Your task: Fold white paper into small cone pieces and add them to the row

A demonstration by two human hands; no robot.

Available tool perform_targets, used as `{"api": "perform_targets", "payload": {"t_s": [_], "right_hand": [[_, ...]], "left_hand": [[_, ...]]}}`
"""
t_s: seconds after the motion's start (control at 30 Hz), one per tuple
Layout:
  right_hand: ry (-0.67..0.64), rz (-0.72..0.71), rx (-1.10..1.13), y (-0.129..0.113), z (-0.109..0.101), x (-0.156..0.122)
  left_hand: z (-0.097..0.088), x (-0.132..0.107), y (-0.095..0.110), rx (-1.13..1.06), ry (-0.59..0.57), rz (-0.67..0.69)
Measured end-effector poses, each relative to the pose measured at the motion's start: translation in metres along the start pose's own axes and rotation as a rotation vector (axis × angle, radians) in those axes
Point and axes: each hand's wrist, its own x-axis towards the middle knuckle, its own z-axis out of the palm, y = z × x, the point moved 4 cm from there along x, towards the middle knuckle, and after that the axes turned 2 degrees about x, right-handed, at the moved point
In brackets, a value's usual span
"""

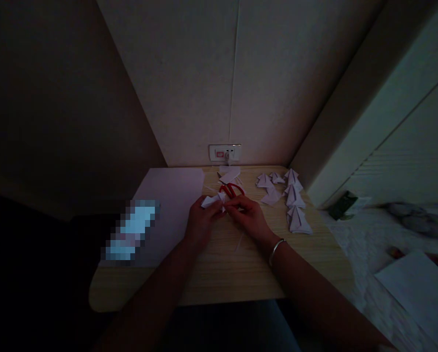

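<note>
Both my hands meet over the middle of a small wooden table (219, 274). My left hand (201, 221) and my right hand (247, 215) pinch a small folded white paper piece (212, 200) between their fingertips, fingers closed on it. A silver bangle (276, 250) sits on my right wrist. Red-handled scissors (231, 188) lie on the table just behind the hands.
Several folded white paper shapes (295, 205) lie in a row at the table's right. A large white sheet (167, 210) covers the left side, with a blurred lit object (132, 230) on it. A wall socket (224, 152) is behind. A bed with paper (417, 288) stands to the right.
</note>
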Motion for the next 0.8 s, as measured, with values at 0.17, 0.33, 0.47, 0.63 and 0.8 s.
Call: {"api": "perform_targets", "payload": {"t_s": [0.17,0.33,0.47,0.63,0.8], "right_hand": [[-0.01,0.189,0.089,0.0072,0.0004,-0.0023],[-0.017,0.252,0.151,0.0111,0.0008,-0.0013],[-0.023,0.271,0.18,0.0101,0.0015,-0.0003],[-0.037,0.28,0.211,0.009,0.0021,-0.0009],[-0.033,0.288,0.178,0.0093,0.0012,-0.0009]], "left_hand": [[0.0004,0.0,0.001,0.009,-0.006,0.0],[0.0014,-0.0006,0.0024,0.025,0.009,-0.013],[0.001,-0.0004,0.0027,0.054,0.011,-0.017],[0.0008,-0.0005,0.002,0.059,-0.003,-0.017],[0.0011,-0.0001,0.0012,0.063,-0.001,-0.018]]}}
